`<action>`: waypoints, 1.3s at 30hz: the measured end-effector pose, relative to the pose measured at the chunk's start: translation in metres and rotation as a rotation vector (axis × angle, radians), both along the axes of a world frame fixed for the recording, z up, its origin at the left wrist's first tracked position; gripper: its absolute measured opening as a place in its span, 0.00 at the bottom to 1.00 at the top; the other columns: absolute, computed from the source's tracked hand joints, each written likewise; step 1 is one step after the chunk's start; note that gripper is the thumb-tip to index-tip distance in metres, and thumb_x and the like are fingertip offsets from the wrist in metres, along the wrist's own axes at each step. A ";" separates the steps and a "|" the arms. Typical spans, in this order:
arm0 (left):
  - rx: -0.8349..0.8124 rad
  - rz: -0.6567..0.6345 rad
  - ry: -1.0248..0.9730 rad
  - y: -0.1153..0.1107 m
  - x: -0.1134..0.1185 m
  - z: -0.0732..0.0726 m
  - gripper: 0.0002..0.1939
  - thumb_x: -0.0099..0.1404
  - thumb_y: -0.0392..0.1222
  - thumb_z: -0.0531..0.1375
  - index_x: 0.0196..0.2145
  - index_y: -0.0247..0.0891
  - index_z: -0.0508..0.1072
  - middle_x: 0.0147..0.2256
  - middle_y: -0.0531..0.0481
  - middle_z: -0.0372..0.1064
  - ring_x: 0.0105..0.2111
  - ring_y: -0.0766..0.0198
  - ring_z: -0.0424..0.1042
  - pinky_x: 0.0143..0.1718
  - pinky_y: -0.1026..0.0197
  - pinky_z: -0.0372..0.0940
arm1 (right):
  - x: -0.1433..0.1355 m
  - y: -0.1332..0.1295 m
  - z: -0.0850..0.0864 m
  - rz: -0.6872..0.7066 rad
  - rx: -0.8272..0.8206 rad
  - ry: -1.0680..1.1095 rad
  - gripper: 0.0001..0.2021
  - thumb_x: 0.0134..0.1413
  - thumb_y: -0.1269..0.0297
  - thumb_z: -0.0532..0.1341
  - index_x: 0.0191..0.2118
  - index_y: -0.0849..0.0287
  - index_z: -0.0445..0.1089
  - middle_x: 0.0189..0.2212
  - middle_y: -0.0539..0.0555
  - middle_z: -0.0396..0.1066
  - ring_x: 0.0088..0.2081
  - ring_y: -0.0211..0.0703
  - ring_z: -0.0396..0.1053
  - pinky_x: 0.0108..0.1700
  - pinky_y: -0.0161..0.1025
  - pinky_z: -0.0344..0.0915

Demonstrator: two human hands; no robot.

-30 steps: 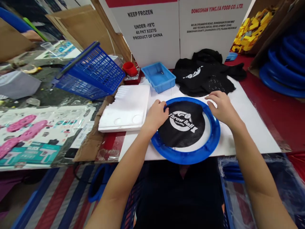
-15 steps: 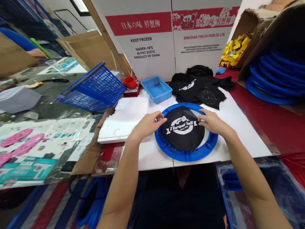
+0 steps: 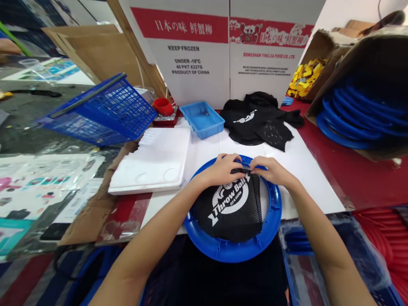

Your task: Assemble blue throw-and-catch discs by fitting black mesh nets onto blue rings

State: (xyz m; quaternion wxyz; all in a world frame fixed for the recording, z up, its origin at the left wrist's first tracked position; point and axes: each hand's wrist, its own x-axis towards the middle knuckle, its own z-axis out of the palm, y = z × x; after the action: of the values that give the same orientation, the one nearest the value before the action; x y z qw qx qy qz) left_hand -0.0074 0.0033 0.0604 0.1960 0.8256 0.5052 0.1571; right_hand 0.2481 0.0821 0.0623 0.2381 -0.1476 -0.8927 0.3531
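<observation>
A blue plastic ring (image 3: pixel 234 254) lies at the front edge of the white work surface, partly overhanging it. Inside it rests a black mesh net (image 3: pixel 242 221) printed with white "Throw Ball" lettering. At the far side of the ring, my left hand (image 3: pixel 225 169) pinches the upper edge of the net with curled fingers. My right hand (image 3: pixel 270 170) grips the same edge just to the right, fingertips close to the left ones. Between the fingertips the net edge is bunched up. Behind the ring, more black mesh nets (image 3: pixel 255 119) lie in a loose pile.
A light blue tray (image 3: pixel 204 121) stands behind the ring, left of the pile. White foam (image 3: pixel 153 161), a tilted blue basket (image 3: pixel 105 110) and a red cup (image 3: pixel 163 106) are to the left. On the right, a cardboard box (image 3: pixel 357 153) holds several blue rings (image 3: pixel 338 134).
Both hands have moved together at the ring's far side and now grip the net's edge. The ring has come nearer to me, and the net has turned inside it.
</observation>
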 end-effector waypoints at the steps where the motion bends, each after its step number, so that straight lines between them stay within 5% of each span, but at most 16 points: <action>1: -0.028 0.024 0.001 -0.004 -0.001 0.001 0.14 0.75 0.52 0.62 0.49 0.46 0.83 0.59 0.43 0.71 0.64 0.47 0.67 0.71 0.38 0.48 | 0.000 -0.002 0.002 -0.014 -0.046 -0.021 0.03 0.68 0.67 0.65 0.42 0.52 0.76 0.41 0.52 0.79 0.45 0.48 0.76 0.53 0.48 0.71; 8: -0.245 0.102 -0.072 -0.018 -0.009 0.022 0.17 0.74 0.57 0.60 0.45 0.42 0.80 0.48 0.46 0.75 0.48 0.50 0.74 0.64 0.41 0.56 | -0.006 -0.011 0.000 -0.099 -0.277 -0.002 0.11 0.61 0.65 0.70 0.48 0.53 0.76 0.42 0.52 0.79 0.46 0.49 0.77 0.54 0.48 0.71; 16: -0.131 0.150 -0.456 -0.005 0.002 0.005 0.05 0.69 0.41 0.64 0.36 0.40 0.80 0.37 0.52 0.79 0.38 0.60 0.75 0.45 0.58 0.66 | -0.008 -0.014 0.006 -0.103 -0.233 -0.114 0.12 0.61 0.66 0.68 0.49 0.53 0.77 0.42 0.51 0.78 0.46 0.50 0.76 0.53 0.49 0.69; 24: -0.099 0.210 -0.411 -0.001 0.006 -0.009 0.08 0.70 0.40 0.62 0.40 0.40 0.82 0.39 0.51 0.82 0.38 0.59 0.76 0.43 0.57 0.66 | -0.023 -0.017 -0.008 -0.188 -0.154 -0.013 0.07 0.64 0.68 0.63 0.45 0.54 0.78 0.39 0.50 0.80 0.42 0.46 0.76 0.48 0.44 0.69; 39: -0.099 0.305 -0.333 0.005 0.007 -0.009 0.08 0.69 0.42 0.62 0.39 0.40 0.83 0.41 0.49 0.84 0.39 0.57 0.77 0.44 0.55 0.68 | -0.029 -0.019 -0.016 -0.267 0.106 0.026 0.08 0.65 0.71 0.59 0.38 0.53 0.74 0.35 0.53 0.76 0.37 0.47 0.73 0.43 0.45 0.68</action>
State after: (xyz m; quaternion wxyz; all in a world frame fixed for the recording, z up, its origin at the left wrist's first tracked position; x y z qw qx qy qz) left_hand 0.0000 0.0079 0.0513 0.2909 0.6919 0.5918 0.2941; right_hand 0.2187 0.0634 0.0463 0.3020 -0.2477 -0.8793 0.2724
